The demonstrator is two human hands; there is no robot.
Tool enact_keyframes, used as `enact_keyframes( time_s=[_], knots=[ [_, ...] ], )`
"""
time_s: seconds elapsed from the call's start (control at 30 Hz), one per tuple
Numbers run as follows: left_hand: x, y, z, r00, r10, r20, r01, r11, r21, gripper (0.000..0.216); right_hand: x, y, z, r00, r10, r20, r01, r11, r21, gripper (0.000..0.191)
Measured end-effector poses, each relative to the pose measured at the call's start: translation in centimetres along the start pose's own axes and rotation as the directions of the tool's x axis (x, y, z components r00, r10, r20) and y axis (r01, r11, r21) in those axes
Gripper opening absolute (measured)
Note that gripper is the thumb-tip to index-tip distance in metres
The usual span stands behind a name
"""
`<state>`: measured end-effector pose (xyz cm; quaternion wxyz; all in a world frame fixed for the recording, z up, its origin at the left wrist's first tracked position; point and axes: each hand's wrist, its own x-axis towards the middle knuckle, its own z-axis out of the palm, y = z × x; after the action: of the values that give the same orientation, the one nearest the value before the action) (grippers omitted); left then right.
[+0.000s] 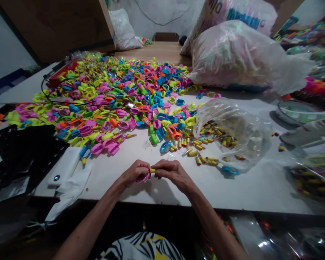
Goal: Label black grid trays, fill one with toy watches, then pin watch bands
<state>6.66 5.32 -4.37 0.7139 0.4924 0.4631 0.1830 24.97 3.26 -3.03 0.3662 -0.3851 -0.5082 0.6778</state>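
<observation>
Fingers of my left hand (137,172) are closed round a pink toy watch (143,178), held just above the white table near its front edge. A small yellow piece with a red end (152,170) is pinched in my right hand (171,172), its tip touching the watch. Beyond both hands spreads a heap of toy watches (124,94) in pink, yellow, blue, green and orange. Many similar yellow-and-red pieces (199,146) lie to the right of the heap, some spilling from a clear plastic bag (249,133).
Large stuffed plastic sacks (233,54) stand at the back right. A bowl (300,110) sits on the right. At left are a white box (66,166), crumpled white plastic (73,189) and black packaging (27,151). A cardboard box (62,25) rises at the back left.
</observation>
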Motion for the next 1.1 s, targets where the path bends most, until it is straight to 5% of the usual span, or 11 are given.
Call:
enact_keyframes(
  time_s=[0.43,0.63,0.83,0.9,0.97,1.03,1.1],
  knots=[
    [-0.8,-0.6,-0.3,0.976,-0.022,0.215,0.002,0.996,0.094,0.028,-1.1,0.5,-0.3,0.997,0.022,0.073,-0.015,0.995,-0.097,0.023],
    [-1.7,-0.4,-0.8,0.954,-0.014,0.299,-0.085,0.944,0.318,0.032,-1.2,0.2,0.2,0.983,-0.098,0.153,0.160,0.863,-0.479,0.021],
    [-1.4,-1.1,-1.6,0.971,0.085,0.223,-0.191,0.839,0.510,0.029,-0.6,1.4,0.7,0.983,-0.114,0.140,0.176,0.792,-0.585,0.022],
    [-1.4,-1.1,-2.4,0.980,0.119,0.157,-0.192,0.756,0.626,0.029,-0.2,1.6,-0.4,0.988,-0.145,0.059,0.152,0.795,-0.588,0.019],
    [-1.3,-0.8,-3.4,0.980,0.199,0.016,-0.131,0.579,0.805,0.027,0.5,1.2,-2.3,0.972,-0.184,-0.145,0.047,0.761,-0.648,0.022],
    [-0.8,-0.1,-3.9,0.928,0.353,-0.123,-0.005,0.340,0.940,0.022,1.7,0.4,-4.3,0.925,-0.193,-0.329,-0.149,0.612,-0.777,0.019],
    [0.4,0.7,-3.4,0.825,0.531,-0.193,0.114,0.178,0.977,0.015,3.2,-0.2,-5.7,0.904,-0.166,-0.394,-0.305,0.395,-0.867,0.018]
  ],
)
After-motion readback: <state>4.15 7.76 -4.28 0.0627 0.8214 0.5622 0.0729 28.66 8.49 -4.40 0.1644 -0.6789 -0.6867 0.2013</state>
